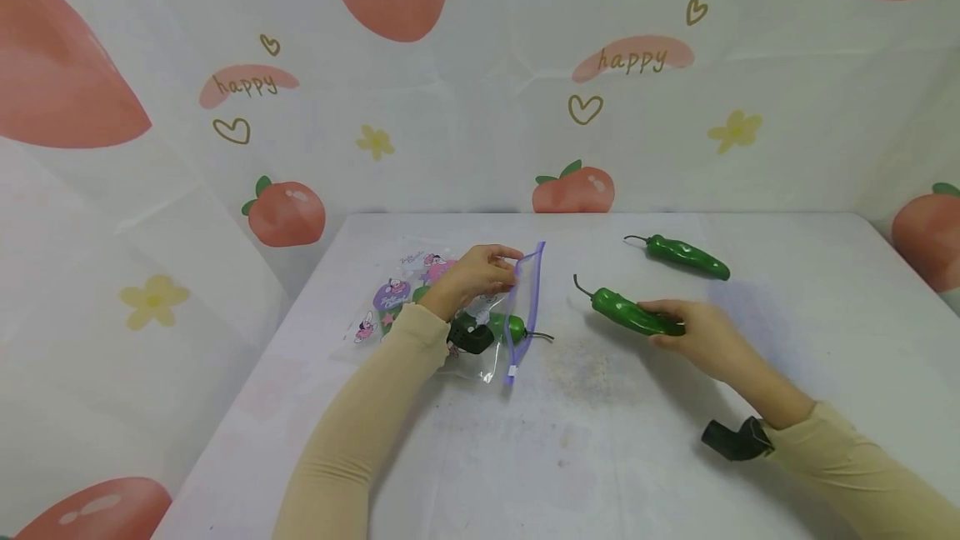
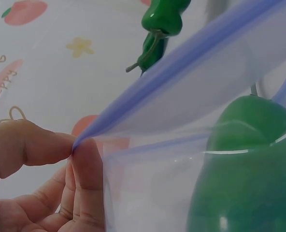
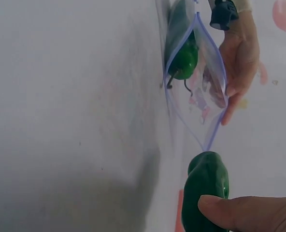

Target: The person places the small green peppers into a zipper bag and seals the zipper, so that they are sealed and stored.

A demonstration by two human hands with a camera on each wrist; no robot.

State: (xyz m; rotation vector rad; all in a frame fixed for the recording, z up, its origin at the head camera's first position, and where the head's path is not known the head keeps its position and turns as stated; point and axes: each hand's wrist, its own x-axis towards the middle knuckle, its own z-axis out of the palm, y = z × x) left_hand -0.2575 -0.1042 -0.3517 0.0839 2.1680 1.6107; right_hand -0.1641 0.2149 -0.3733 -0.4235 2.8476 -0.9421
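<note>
At the left of the table lies a clear zip bag [image 1: 392, 294] with printed cartoons and a purple zip edge. My left hand [image 1: 480, 273] pinches that edge [image 2: 133, 92] between thumb and fingers, and the mouth gapes toward the right. Inside sits a green pepper [image 1: 513, 329], its stem poking out of the mouth; another stem shows within in the right wrist view. My right hand [image 1: 708, 340] grips a second green pepper [image 1: 630, 313] by its tip end, stem toward the bag. Seen from the right wrist, this pepper [image 3: 206, 179] is under my thumb.
Another green pepper [image 1: 686, 256] lies farther back on the white table [image 1: 480, 465]. Behind the table hangs a white cloth [image 1: 465, 107] printed with peaches, hearts and flowers. A black device [image 1: 738, 440] is strapped to each wrist.
</note>
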